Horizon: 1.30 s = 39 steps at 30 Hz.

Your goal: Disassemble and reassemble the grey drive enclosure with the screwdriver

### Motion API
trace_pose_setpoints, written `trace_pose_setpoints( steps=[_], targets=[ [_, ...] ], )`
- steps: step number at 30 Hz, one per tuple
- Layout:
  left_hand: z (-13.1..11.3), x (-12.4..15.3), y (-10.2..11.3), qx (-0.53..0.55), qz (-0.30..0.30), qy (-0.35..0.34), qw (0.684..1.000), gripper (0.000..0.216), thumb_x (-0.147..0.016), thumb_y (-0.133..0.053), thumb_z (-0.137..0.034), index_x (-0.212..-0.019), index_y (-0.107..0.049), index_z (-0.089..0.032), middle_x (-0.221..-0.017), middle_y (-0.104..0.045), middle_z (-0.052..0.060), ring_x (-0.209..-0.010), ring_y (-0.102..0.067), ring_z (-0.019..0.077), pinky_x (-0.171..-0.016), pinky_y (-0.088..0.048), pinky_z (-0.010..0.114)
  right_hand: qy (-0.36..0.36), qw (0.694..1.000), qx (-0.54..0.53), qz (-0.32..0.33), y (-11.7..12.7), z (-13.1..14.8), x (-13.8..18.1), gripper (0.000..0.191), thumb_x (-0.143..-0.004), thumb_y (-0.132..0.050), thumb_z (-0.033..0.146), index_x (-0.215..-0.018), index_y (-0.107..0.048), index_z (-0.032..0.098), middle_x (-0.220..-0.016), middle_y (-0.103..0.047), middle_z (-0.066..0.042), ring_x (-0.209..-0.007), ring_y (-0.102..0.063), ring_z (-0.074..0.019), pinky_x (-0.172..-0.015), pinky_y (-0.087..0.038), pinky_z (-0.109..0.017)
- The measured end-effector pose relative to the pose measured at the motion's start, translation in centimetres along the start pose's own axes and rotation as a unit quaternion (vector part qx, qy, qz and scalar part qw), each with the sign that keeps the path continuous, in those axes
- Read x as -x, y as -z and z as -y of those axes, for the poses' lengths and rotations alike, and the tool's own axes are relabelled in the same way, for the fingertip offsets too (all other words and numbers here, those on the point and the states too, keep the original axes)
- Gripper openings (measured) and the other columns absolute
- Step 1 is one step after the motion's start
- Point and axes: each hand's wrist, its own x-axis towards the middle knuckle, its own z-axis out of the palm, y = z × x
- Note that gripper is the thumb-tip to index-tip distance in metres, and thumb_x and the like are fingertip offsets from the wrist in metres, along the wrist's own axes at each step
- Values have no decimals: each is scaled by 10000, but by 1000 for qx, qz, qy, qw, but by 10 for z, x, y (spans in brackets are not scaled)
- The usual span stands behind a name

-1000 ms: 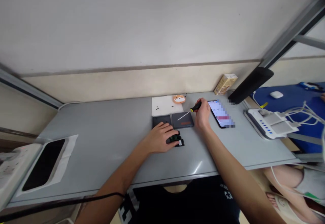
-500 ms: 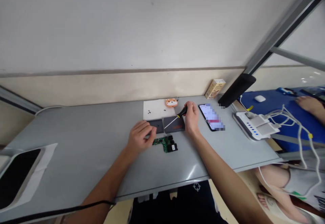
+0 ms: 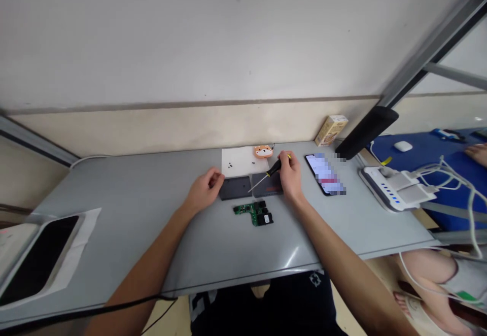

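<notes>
My right hand (image 3: 291,177) is closed around the black-and-yellow handle of a screwdriver (image 3: 273,167). Its thin metal shaft slants down to the left, with the tip over the right end of a flat dark panel (image 3: 235,188). Beside that lies a second dark panel (image 3: 262,186) with reddish lettering, partly behind my right hand. At the first panel's left edge is my left hand (image 3: 205,190), fingers curled together; whatever they may hold is hidden. A green circuit board (image 3: 253,213) with black parts lies just in front of the panels.
White paper (image 3: 239,158) behind the panels bears several tiny dark screws (image 3: 230,165) and an orange animal-face case (image 3: 263,152). To the right are a lit phone (image 3: 323,173), a small carton (image 3: 331,130) and a power strip (image 3: 391,189) with cables. A dark-screened device (image 3: 41,260) lies left.
My left hand has drawn back leftward from over the left panel and the circuit board, uncovering both. The screwdriver stays in my right hand. The whole view has shifted slightly.
</notes>
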Motion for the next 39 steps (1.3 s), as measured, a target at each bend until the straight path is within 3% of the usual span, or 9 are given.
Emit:
trace_pose_setpoints(
  steps=[2,4,6,10,14,24,30,35,39],
  targets=[
    [1,3,-5,32,-13,7,999,192,-998,-484,-409,-962,-521,-224,-725,-530,-39,-647,-499,126,-640,-404,251,78,997,9,-19,0,8,6,288,-960,-487,469,-812,-548,230,-739,-477,27,-704,-458,-134,-677,-410,-253],
    [-2,6,-10,20,-19,-2,1000,161,-990,-488,-385,-995,-516,-226,-746,-530,-33,-657,-501,130,-641,-404,254,108,994,12,-8,-3,12,11,297,-976,-465,471,-822,-546,230,-776,-501,19,-727,-468,-135,-700,-416,-256],
    [-5,9,-13,-13,-12,-16,1000,128,-971,-502,-350,-993,-522,-225,-750,-525,-28,-659,-496,135,-644,-399,261,87,996,11,9,-7,11,15,314,-974,-460,490,-816,-542,231,-758,-484,22,-695,-456,-133,-657,-415,-254],
    [-6,10,-13,-34,2,-32,999,67,-953,-486,-281,-969,-521,-225,-741,-512,-29,-654,-490,136,-644,-393,264,-34,998,-3,45,-13,0,17,321,-936,-482,547,-849,-550,245,-666,-386,45,-555,-403,-123,-470,-378,-239],
    [-6,10,-9,-56,5,-34,998,66,-911,-492,-208,-964,-527,-227,-733,-501,-36,-648,-480,131,-650,-386,266,-101,993,-11,57,-10,-4,12,350,-904,-506,599,-910,-577,256,-659,-392,43,-550,-439,-129,-396,-379,-219],
    [-5,12,-6,-19,41,-61,997,86,-871,-484,-147,-898,-525,-217,-769,-511,-29,-670,-463,123,-652,-392,255,-60,998,6,18,-6,-3,5,345,-916,-504,561,-841,-583,234,-688,-463,34,-638,-468,-132,-549,-447,-239],
    [-5,13,-7,-21,28,-57,998,89,-861,-507,-155,-904,-543,-224,-738,-493,-36,-663,-476,127,-642,-394,251,-80,997,-12,11,-9,-7,5,374,-920,-491,597,-870,-590,240,-648,-425,46,-565,-456,-128,-470,-399,-241],
    [-4,12,-5,-79,-18,-42,996,155,-892,-531,-202,-1031,-593,-231,-823,-579,-16,-697,-531,140,-690,-421,273,-64,993,-99,2,-8,-2,2,398,-856,-614,628,-941,-621,240,-666,-455,54,-539,-419,-103,-460,-362,-227],
    [-3,10,-5,-87,-7,-37,995,166,-935,-506,-239,-1045,-631,-232,-869,-640,2,-763,-590,162,-724,-440,283,-64,975,-211,-10,1,-1,-11,449,-837,-623,668,-897,-614,223,-627,-405,64,-516,-382,-94,-495,-361,-242]
  ],
)
